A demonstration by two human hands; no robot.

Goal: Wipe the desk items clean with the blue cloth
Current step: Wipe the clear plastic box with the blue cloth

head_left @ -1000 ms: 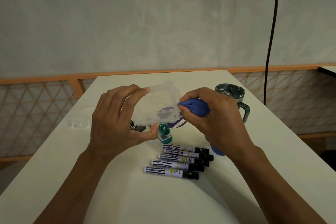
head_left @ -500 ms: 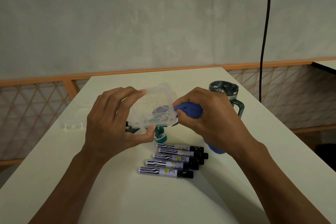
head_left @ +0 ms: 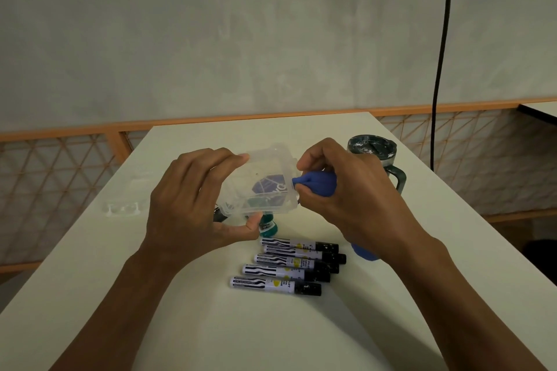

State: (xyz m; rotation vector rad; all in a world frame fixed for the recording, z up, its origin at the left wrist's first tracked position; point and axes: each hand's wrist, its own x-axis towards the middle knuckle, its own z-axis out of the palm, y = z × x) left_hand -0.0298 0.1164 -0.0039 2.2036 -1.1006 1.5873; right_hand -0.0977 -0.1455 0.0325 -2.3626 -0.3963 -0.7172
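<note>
**Risk: clear box slips out of a thin pinch**

The blue cloth (head_left: 316, 182) is bunched in the right hand (head_left: 346, 193), fingers curled tight round it. A nub pokes out by the thumb and touches the 3 o'clock edge of the clear box (head_left: 259, 181). A tail of cloth hangs under the wrist.

The left hand (head_left: 193, 205) holds the box tilted, off the table (head_left: 211, 325), with fingers over the far rim and thumb under the near rim. That's only an edge grip.

- A hard push toward 9 o'clock could pop the box loose. It would land on the small teal bottle (head_left: 268, 227) just below and the markers (head_left: 286, 265) at 6 o'clock.
- The hanging tail is near the marker caps. A drag could roll them.
- The mug (head_left: 373, 150) is at 2 o'clock, close behind the right hand. A wide backswing could clip it.
</note>
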